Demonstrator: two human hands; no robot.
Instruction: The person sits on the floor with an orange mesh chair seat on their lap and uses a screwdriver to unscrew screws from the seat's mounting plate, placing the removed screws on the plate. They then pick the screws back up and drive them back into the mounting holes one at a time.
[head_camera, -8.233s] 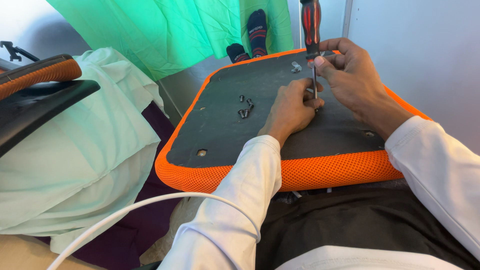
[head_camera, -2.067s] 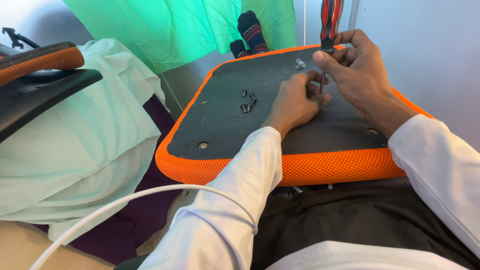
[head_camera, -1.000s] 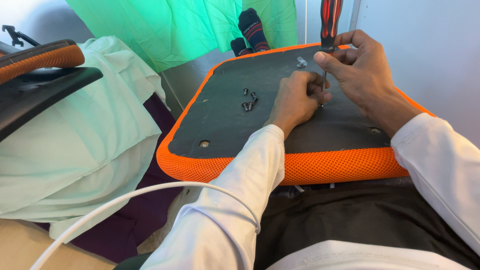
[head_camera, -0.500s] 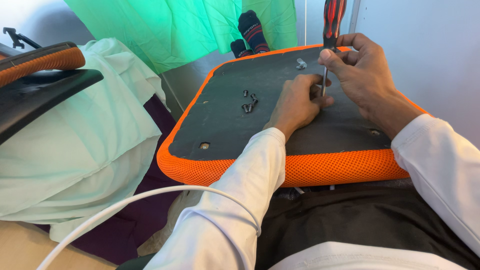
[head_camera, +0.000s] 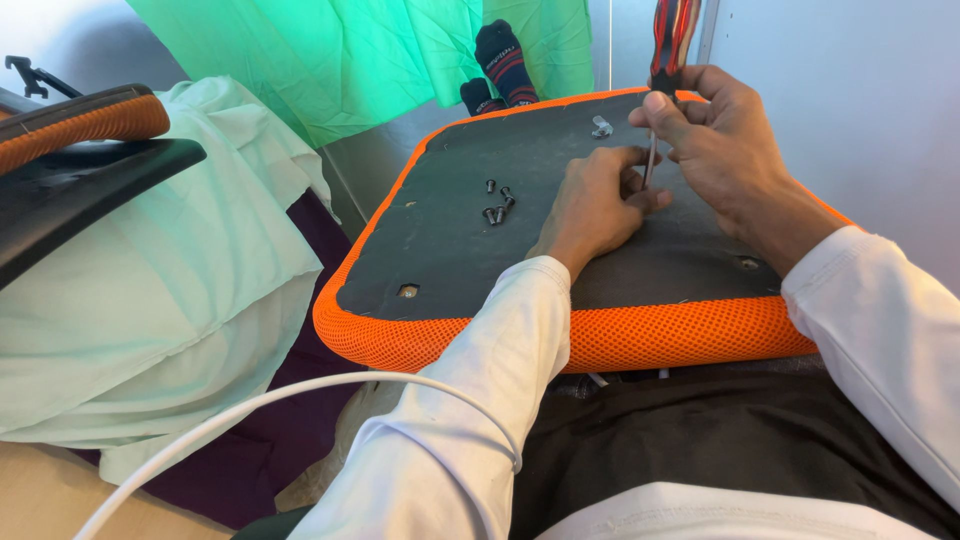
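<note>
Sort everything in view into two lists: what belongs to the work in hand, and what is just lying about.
In use:
- screwdriver, held upright by the right hand
- left hand, steadying the shaft near its tip
- orange seat cushion, dark underside up
- loose screws on the underside

Lying about:
- pale green cloth
- white cable
- socked feet
- orange-and-black chair part
</note>
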